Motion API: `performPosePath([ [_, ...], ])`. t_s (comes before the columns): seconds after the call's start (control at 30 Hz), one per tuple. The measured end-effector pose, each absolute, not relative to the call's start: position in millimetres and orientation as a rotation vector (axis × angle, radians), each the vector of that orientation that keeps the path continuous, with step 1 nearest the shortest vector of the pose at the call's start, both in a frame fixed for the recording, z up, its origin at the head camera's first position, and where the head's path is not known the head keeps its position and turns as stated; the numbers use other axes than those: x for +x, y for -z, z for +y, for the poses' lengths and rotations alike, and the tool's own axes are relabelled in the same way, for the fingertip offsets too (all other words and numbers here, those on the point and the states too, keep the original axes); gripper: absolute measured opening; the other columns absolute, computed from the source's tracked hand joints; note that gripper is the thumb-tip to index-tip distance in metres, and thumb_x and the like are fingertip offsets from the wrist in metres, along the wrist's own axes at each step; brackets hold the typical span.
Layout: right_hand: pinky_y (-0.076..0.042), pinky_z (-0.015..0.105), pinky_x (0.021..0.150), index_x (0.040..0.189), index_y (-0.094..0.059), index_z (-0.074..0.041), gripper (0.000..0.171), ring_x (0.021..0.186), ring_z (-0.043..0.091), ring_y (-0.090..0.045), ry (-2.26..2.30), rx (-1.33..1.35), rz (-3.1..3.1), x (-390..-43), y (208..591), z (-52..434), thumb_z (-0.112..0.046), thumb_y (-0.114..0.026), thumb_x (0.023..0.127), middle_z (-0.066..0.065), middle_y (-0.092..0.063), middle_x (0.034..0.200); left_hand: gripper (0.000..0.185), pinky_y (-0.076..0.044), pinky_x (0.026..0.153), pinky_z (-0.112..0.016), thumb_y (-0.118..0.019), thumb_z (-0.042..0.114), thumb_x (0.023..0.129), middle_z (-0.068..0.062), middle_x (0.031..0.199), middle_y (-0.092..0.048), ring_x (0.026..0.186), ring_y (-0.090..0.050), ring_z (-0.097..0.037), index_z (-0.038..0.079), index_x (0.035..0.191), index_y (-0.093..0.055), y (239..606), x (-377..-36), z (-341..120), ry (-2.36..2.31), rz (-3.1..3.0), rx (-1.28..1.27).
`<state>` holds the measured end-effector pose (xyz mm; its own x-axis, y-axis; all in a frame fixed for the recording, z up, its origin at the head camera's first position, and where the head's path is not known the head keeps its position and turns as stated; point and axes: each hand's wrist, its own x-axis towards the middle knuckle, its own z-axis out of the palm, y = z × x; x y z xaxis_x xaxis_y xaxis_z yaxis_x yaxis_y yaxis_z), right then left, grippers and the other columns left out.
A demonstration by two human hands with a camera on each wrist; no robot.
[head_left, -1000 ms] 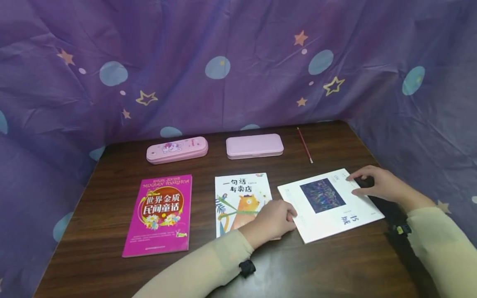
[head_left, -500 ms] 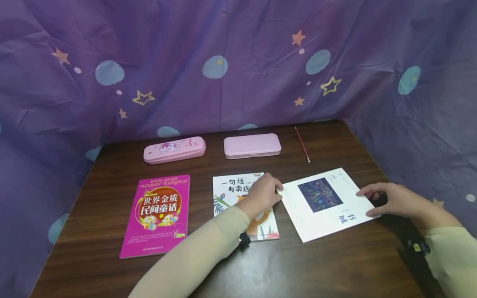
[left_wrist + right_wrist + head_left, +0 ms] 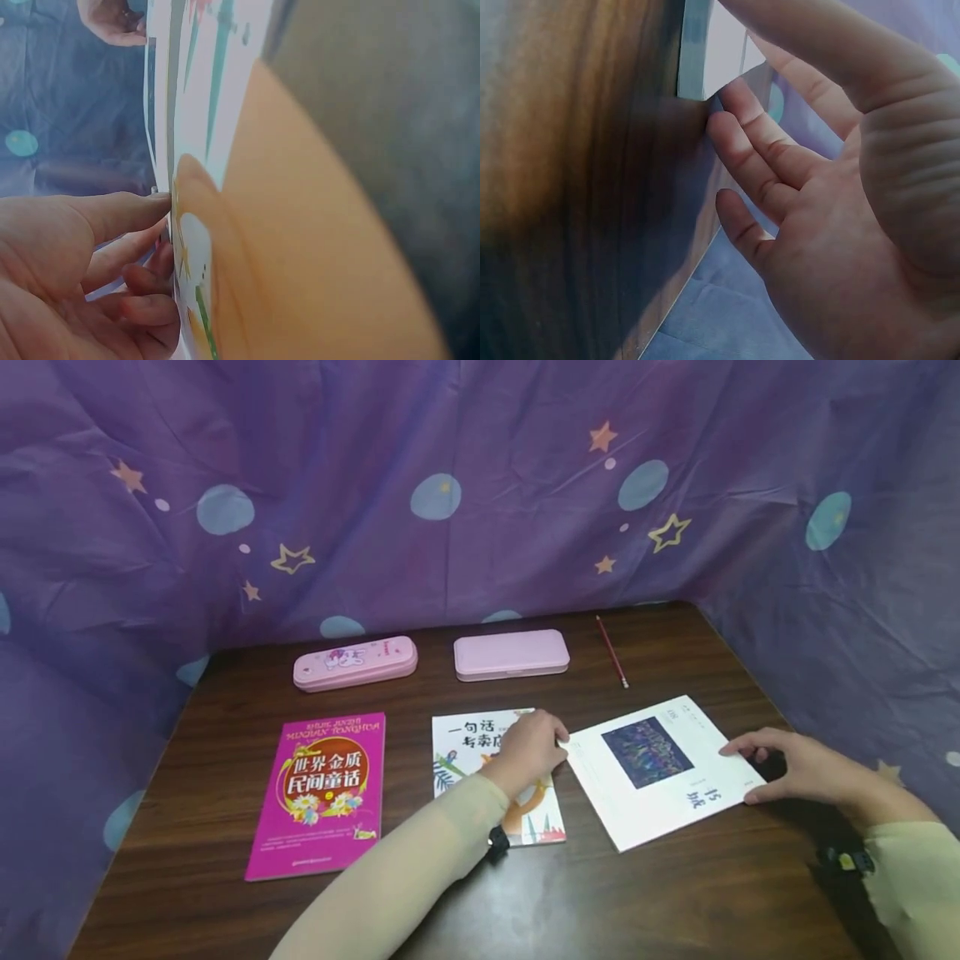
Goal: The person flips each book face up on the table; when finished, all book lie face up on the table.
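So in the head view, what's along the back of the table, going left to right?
Cartoon pencil case → plain pink case → red pencil.

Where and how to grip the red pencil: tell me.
Pinch the red pencil at mid-shaft from above, fingers either side across its length. It lies flat on the table, apart from the plain pink pencil case, so both long sides look free; the ends are too thin.
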<state>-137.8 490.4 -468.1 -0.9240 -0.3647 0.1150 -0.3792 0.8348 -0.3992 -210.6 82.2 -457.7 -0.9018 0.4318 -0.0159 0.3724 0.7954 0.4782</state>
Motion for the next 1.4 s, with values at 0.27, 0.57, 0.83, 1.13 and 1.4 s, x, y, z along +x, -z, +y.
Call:
performPosePath([
  [0.27, -0.038, 0.018, 0.071, 0.115, -0.077, -0.021, 0.056, 0.084, 0.001, -0.051, -0.663, 0.484, -3.031, -148.4, 467.4, 500.0, -0.029, -0.098, 0.064, -0.01, -0.066, 0.096, 0.018, -0.054, 0.078, -0.028, -0.082, 0.026, 0.084, 0.008, 0.101, -0.077, 0.096, -0.07, -0.015, 0.025, 0.102, -0.08, 458.2, -201.7, 78.9, -0.7, 2.843, 0.717],
  [0.57, -0.042, 0.021, 0.069, 0.111, -0.078, -0.02, 0.049, 0.082, 0.0, -0.052, -0.624, 0.402, -3.053, -169.3, 469.6, 510.6, -0.027, -0.097, 0.067, -0.009, -0.071, 0.096, 0.01, -0.044, 0.065, -0.019, -0.079, 0.024, 0.087, 0.016, 0.083, -0.073, 0.076, -0.06, -0.003, 0.027, 0.096, -0.081, 456.8, -185.9, 77.4, -0.67, 2.76, 0.859],
  [0.83, -0.047, 0.021, 0.075, 0.11, -0.079, -0.023, 0.046, 0.087, 0.0, -0.059, -0.677, 0.513, -3.102, -188.9, 464.8, 510.8, -0.028, -0.096, 0.068, -0.004, -0.076, 0.106, 0.009, -0.042, 0.063, -0.015, -0.085, 0.025, 0.082, 0.021, 0.074, -0.069, 0.068, -0.056, 0.005, 0.031, 0.088, -0.08, 453.4, -166.8, 80.1, -0.621, 2.678, 0.917],
  [1.13, -0.049, 0.022, 0.075, 0.107, -0.08, -0.026, 0.043, 0.086, 0.001, -0.059, -0.66, 0.641, -3.099, -211.2, 459.6, 499.5, -0.026, -0.096, 0.068, -0.007, -0.076, 0.104, 0.016, -0.04, 0.059, -0.013, -0.088, 0.027, 0.077, 0.024, 0.071, -0.069, 0.063, -0.055, 0.01, 0.033, 0.089, -0.08, 453.1, -140.2, 87.0, -0.641, 2.655, 0.906],
  [1.4, -0.05, 0.025, 0.078, 0.11, -0.079, -0.026, 0.039, 0.09, 0.004, -0.06, -0.667, 0.659, -3.109, -231.4, 458.9, 486.1, -0.024, -0.093, 0.073, -0.005, -0.074, 0.109, 0.02, -0.037, 0.057, -0.012, -0.089, 0.033, 0.075, 0.027, 0.071, -0.07, 0.064, -0.053, 0.011, 0.036, 0.092, -0.08, 453.9, -121.3, 90.0, -0.647, 2.712, 0.884],
])
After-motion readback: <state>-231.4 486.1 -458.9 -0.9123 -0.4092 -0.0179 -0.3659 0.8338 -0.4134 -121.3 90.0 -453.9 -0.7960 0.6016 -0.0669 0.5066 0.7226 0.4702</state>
